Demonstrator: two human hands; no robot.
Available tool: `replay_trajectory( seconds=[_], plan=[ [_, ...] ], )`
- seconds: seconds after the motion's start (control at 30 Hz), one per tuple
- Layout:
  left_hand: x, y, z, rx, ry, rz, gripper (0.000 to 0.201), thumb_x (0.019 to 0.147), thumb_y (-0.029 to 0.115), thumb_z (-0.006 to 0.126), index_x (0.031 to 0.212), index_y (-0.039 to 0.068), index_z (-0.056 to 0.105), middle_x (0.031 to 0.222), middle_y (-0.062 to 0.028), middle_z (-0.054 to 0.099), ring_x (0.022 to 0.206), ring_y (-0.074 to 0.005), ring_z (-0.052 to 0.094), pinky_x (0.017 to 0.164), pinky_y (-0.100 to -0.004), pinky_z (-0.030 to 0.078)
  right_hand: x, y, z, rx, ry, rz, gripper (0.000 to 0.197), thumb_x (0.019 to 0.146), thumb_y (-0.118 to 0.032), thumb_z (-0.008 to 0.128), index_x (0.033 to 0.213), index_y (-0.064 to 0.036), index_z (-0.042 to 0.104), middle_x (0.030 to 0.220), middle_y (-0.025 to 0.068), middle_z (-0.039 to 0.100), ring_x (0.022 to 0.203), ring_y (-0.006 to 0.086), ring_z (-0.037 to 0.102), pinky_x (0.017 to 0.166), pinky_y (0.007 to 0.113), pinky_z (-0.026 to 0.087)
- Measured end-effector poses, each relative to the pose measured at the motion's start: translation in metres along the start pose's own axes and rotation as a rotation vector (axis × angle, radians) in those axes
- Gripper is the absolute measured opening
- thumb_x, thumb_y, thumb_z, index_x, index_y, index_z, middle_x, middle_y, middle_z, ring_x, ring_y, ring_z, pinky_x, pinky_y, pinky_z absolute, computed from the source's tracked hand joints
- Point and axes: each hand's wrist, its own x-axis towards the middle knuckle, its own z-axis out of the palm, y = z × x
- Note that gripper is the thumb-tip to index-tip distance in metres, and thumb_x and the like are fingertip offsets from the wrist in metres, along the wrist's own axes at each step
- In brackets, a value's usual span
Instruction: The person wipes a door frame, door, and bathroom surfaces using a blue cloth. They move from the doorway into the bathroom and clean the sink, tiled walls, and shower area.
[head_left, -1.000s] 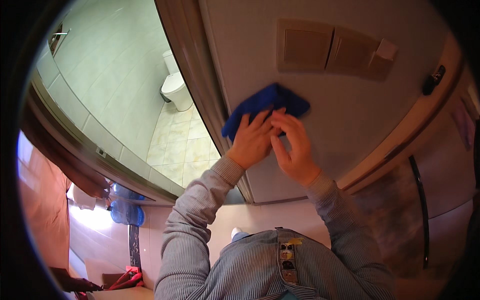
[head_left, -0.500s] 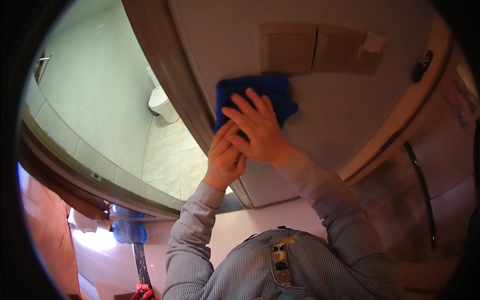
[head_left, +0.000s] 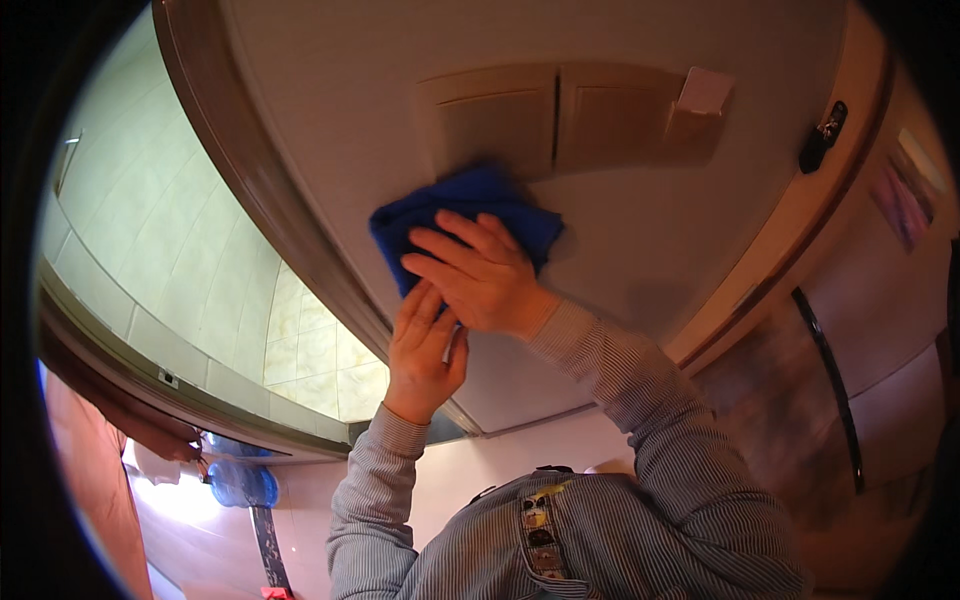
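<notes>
A folded blue cloth point(head_left: 475, 195) lies against a pale, smooth wall surface point(head_left: 620, 240), just under two square switch plates. My right hand point(head_left: 485, 275) rests flat on the cloth, fingers stretched and spread across it. Below and to its left, my left hand point(head_left: 425, 355) touches the cloth's lower edge with outstretched fingertips, its thumb apart. The right hand partly covers the left fingertips and the cloth's lower part.
Left of the wall surface runs a brown door frame point(head_left: 235, 130), opening onto a tiled room. Two switch plates point(head_left: 490, 120) sit above the cloth, with a small white piece point(head_left: 705, 92) at their right. A dark latch point(head_left: 823, 140) is on the right-hand frame. Blue water bottles point(head_left: 245, 483) stand lower left.
The cloth and both hands appear lower and farther left in the view, which has itself shifted. The cloth sits slightly tilted now, and the toilet seen through the doorway has gone out of sight.
</notes>
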Motion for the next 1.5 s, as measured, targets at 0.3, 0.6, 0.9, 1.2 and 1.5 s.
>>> replay_trajectory(
  seconds=[0.3,0.6,0.9,1.2,1.5],
  plan=[
    [0.062,0.093,0.118,-0.172,-0.074,0.093,0.033,0.065,0.0,0.067,0.097,-0.003,0.06,0.121,-0.0205,0.052,0.116,-0.0366,0.047,0.095,-0.0409,0.041,-0.071,0.114,-0.12,-0.132,-0.03,0.076,0.026,0.078,-0.014,0.055,0.101,-0.0145,0.067,0.116,0.0028,0.06,0.116,0.023,0.047,0.102,0.04,0.029],
    [0.128,0.16,0.215,-0.291,-0.044,0.268,0.032,0.065,0.004,0.066,0.096,-0.002,0.061,0.124,-0.0167,0.051,0.118,-0.0303,0.046,0.095,-0.0391,0.041,-0.122,0.22,-0.218,-0.314,-0.055,0.123,0.028,0.084,-0.014,0.051,0.111,-0.0065,0.059,0.123,0.0146,0.051,0.118,0.0375,0.042,0.099,0.051,0.028],
    [0.129,0.168,0.239,-0.303,-0.029,0.308,0.028,0.066,0.003,0.062,0.093,-0.001,0.061,0.126,-0.0169,0.049,0.121,-0.029,0.044,0.095,-0.0403,0.04,-0.15,0.234,-0.229,-0.395,-0.013,0.157,0.033,0.086,-0.014,0.052,0.116,0.0004,0.052,0.127,0.0214,0.045,0.124,0.0428,0.035,0.1,0.055,0.025],
    [0.063,0.106,0.18,-0.283,-0.138,0.213,0.031,0.064,0.001,0.063,0.095,-0.002,0.06,0.127,-0.0179,0.048,0.122,-0.0318,0.043,0.097,-0.0419,0.039,-0.131,0.163,-0.164,-0.326,-0.13,0.087,0.03,0.081,-0.014,0.059,0.11,-0.0065,0.057,0.121,0.0154,0.05,0.119,0.0389,0.038,0.099,0.054,0.023],
    [-0.042,0.018,0.087,-0.201,-0.108,0.03,0.031,0.064,-0.002,0.065,0.094,0.0,0.061,0.127,-0.0157,0.049,0.123,-0.0345,0.041,0.099,-0.0452,0.038,-0.093,0.041,-0.048,-0.171,-0.254,-0.036,0.026,0.076,-0.017,0.059,0.101,-0.0205,0.066,0.118,0.003,0.055,0.115,0.0275,0.041,0.101,0.044,0.019]
  ],
)
